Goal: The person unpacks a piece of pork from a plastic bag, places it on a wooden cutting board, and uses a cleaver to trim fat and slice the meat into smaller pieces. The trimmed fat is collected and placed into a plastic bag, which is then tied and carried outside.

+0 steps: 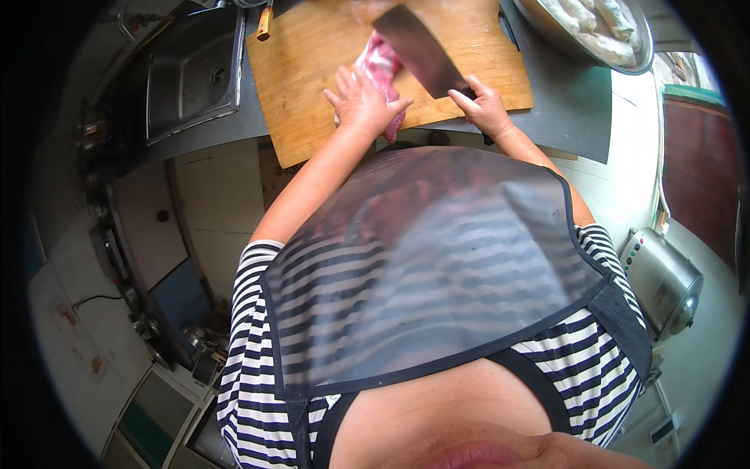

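Note:
A piece of raw meat, pink with white fat, lies on the wooden cutting board, one end reaching past the board's near edge. My left hand rests on the meat with its fingers spread. In my right hand is the handle of a cleaver. Its broad dark blade is tilted over the board, just right of the meat and close to its far end. Whether the blade touches the meat cannot be told.
A steel sink lies left of the board. A wooden-handled tool sits at the board's far left corner. At the far right, a metal basin holds several pale pieces of food. The grey counter extends right of the board.

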Demonstrator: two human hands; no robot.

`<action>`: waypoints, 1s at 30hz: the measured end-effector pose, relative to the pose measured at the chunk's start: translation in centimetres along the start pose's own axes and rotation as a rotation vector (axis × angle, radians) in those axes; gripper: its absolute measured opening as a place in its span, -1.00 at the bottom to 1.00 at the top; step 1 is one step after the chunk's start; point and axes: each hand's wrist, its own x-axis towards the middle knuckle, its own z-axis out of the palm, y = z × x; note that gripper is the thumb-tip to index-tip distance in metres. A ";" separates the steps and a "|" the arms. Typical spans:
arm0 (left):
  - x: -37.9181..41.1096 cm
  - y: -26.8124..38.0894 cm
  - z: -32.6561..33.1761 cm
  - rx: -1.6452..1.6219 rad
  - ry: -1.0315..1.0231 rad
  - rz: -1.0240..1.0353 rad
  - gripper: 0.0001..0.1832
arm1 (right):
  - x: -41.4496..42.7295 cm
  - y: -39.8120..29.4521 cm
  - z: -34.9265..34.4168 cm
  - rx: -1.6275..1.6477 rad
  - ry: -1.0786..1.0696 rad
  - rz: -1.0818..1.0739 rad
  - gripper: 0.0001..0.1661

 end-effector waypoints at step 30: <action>1.8 -2.9 -0.2 -0.064 -0.018 -0.039 -0.49 | 2.6 -2.8 2.7 -0.419 -0.137 0.033 -0.78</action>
